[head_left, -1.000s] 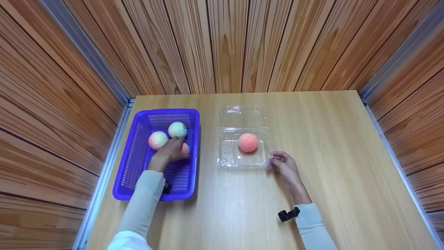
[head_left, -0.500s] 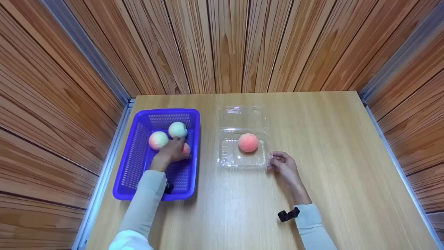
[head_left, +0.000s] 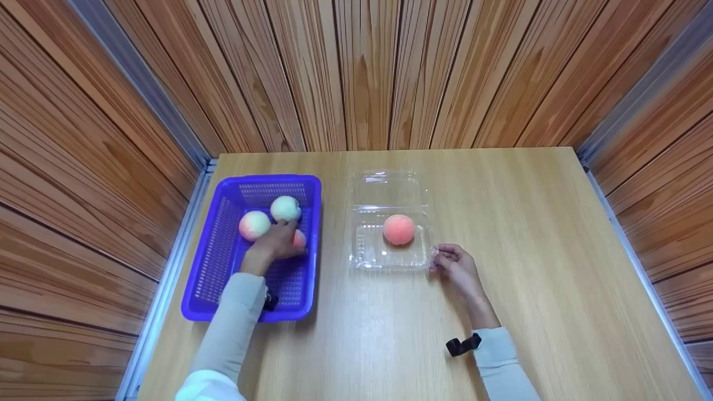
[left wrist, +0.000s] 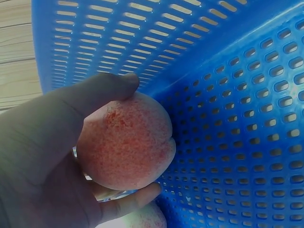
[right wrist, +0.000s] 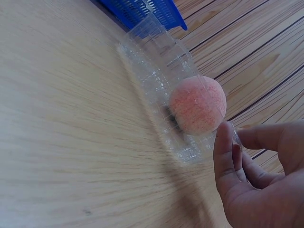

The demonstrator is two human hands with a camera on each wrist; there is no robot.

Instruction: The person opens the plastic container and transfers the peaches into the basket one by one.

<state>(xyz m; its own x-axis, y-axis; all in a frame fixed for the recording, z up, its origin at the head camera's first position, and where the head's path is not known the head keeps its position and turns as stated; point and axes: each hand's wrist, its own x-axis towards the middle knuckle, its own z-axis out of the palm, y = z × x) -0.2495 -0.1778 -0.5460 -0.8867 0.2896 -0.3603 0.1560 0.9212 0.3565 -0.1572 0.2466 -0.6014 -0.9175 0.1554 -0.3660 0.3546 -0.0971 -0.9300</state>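
Inside the blue plastic basket, my left hand grips a pink peach, thumb on one side and fingers on the other. Two paler peaches lie by that hand: a cream-and-pink one to its left and a whitish one just beyond it. To the right of the basket a clear plastic clamshell box lies with its lid folded back. One pink peach sits in its near half. My right hand pinches the box's near right corner between thumb and fingers.
The wooden table carries both containers. Wood-plank walls stand at the back and sides, with metal rails along the corners. A small black device is strapped at the right wrist. The basket's rim stands up around the left hand.
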